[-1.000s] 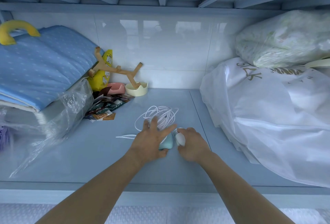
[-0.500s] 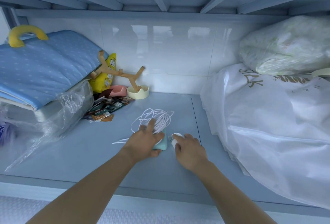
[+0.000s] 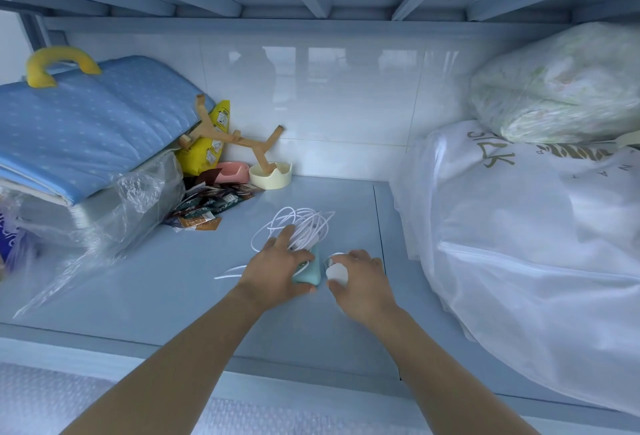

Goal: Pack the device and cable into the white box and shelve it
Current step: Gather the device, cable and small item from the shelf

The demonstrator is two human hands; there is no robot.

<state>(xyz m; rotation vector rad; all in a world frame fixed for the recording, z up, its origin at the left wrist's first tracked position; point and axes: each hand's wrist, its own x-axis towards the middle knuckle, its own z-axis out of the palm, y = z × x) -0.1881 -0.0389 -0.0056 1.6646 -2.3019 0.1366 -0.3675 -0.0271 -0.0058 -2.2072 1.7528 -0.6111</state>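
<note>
Your left hand (image 3: 277, 268) is down on the shelf (image 3: 138, 278), its grip curled over the teal device (image 3: 308, 275), thumb at the near edge, index finger stretched out onto the cable (image 3: 304, 226). The white cable lies in a loose coil just behind the device, with one strand trailing off to the left. Your right hand (image 3: 360, 282) is just beside it, grip clenched on a small white plug (image 3: 336, 273). A big white bag (image 3: 519, 244) sits close on your right and a folded blue mat (image 3: 86, 129) on the far left.
</note>
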